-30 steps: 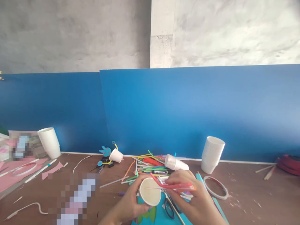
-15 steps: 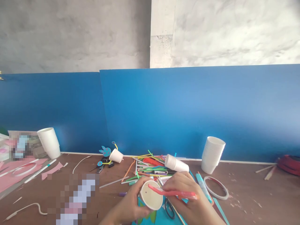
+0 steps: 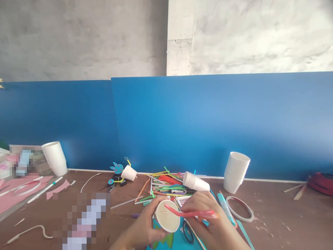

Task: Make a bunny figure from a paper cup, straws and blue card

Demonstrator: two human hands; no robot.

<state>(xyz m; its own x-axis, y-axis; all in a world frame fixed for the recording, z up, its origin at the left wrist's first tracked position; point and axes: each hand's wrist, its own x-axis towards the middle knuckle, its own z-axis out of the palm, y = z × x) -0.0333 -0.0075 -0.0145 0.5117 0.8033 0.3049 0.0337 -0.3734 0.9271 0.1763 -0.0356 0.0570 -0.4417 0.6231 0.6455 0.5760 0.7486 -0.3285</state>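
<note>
My left hand (image 3: 145,225) is wrapped around a white paper cup (image 3: 168,220), its open mouth tilted towards me. My right hand (image 3: 201,211) is closed on a red straw (image 3: 188,213), its bent end reaching over the cup's rim. A thin pale line, perhaps a stick, crosses the inside of the cup; what it is I cannot make out. Below the hands lies blue paper (image 3: 179,239) with green shapes, and a dark scissor handle (image 3: 187,232) rests on it. A pile of coloured straws (image 3: 166,187) lies just beyond the hands.
A stack of cups (image 3: 196,181) lies on the straws. Taller cup stacks stand at right (image 3: 236,172) and left (image 3: 55,158). A cup with a blue rabbit cutout (image 3: 118,168) lies left of the straws. A tape roll (image 3: 239,209) sits right; a blue partition (image 3: 208,121) runs behind.
The straw and right hand have shifted very slightly. The dark spot inside the cup no longer shows, and a thin pale line appears there. The left hand keeps its hold on the cup.
</note>
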